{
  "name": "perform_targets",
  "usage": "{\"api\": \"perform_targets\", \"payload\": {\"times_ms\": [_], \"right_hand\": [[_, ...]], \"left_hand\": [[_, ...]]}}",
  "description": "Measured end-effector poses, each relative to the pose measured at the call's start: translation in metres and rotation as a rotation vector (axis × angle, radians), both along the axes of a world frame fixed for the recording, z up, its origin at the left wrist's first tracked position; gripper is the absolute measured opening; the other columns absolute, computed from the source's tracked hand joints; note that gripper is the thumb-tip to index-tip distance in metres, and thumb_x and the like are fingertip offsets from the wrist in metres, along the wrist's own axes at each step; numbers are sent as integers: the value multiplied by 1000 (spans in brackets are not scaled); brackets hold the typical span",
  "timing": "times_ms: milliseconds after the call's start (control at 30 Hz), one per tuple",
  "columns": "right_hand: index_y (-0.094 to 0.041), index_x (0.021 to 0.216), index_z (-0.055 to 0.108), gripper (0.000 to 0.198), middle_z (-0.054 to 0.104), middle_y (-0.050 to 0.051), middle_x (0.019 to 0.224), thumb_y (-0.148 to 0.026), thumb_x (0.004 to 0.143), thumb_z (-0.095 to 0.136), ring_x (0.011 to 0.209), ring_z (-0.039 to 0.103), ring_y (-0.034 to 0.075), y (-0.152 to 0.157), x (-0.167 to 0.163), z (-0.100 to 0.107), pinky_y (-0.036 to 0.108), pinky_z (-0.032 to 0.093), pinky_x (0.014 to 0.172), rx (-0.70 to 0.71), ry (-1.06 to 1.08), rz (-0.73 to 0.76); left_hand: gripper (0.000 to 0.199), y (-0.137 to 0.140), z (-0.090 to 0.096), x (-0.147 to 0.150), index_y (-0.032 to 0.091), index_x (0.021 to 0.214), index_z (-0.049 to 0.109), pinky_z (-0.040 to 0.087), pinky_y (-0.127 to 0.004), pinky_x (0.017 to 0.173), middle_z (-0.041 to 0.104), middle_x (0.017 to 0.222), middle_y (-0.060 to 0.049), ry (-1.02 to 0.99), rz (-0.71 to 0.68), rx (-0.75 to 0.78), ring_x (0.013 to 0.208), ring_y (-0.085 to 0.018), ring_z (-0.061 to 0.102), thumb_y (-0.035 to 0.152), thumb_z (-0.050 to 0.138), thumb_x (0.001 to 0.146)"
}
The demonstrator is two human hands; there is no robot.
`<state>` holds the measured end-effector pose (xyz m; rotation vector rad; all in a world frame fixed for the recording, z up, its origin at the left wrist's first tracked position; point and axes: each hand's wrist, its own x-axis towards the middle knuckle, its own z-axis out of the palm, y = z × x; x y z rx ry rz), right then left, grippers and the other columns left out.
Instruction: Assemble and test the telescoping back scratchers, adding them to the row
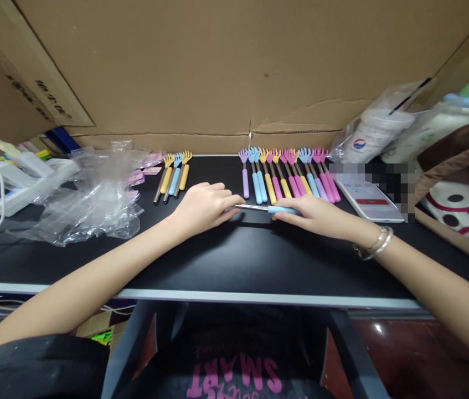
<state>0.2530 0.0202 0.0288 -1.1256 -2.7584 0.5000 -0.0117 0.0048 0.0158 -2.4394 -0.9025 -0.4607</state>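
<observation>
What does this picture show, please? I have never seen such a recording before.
There is no machine here. One camera, worn on the person's head, looks forward and down. The bare left hand and right hand hold a blue-handled metal rod, probably a back scratcher; the left hand hides its other end. On the black table beyond them lie a small group of back scratchers and, to the right, a longer row of them. Clear plastic bags lie at left, a smartphone at right.

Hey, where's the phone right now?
In the head view, the phone lies toward the right of the black table, just right of the larger row of claw-ended sticks, with the lidded cup behind it.
</observation>
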Motion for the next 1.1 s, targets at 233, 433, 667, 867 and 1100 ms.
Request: {"api": "perform_targets", "payload": {"times_ms": [233,433,667,867,1100], "right_hand": [[-24,100,62,42,66,3,87,-54,90,34,75,58,16,3,11,10,26,36,62,151,-87,-14],[-23,92,63,45,63,1,75,-57,89,35,61,53,12,7,17,13,24,32,56,269,-135,-77],[-22,89,62,49,60,2,64,-55,92,27,55,50,12,4,12,6,24,24,52,498,-218,-67],[-22,87,64,51,61,2,64,-56,92,25,57,54,13,2,13,4,26,21,51,660,-224,-74],[-21,86,64,48,67,2,75,-53,93,30,70,60,13,1,13,5,25,26,53,737,-171,-54]], "left_hand": [[21,3,8,-8,21,91,64,29,-26,52,64,69,-1,33,57,-2,69,-16,59,29,45,90],[32,2,11,-10,19,82,63,26,-25,48,62,65,-2,25,47,-26,64,-14,59,38,39,93],[36,3,6,-10,20,80,64,24,-24,48,63,62,-1,-44,30,-76,60,-14,60,39,38,94],[31,4,4,-11,23,84,66,30,-22,55,69,73,1,-127,57,-348,67,-14,63,38,41,93],[33,5,7,-10,24,84,67,30,-20,56,61,61,4,-201,46,-616,54,-11,52,41,40,93]]}}
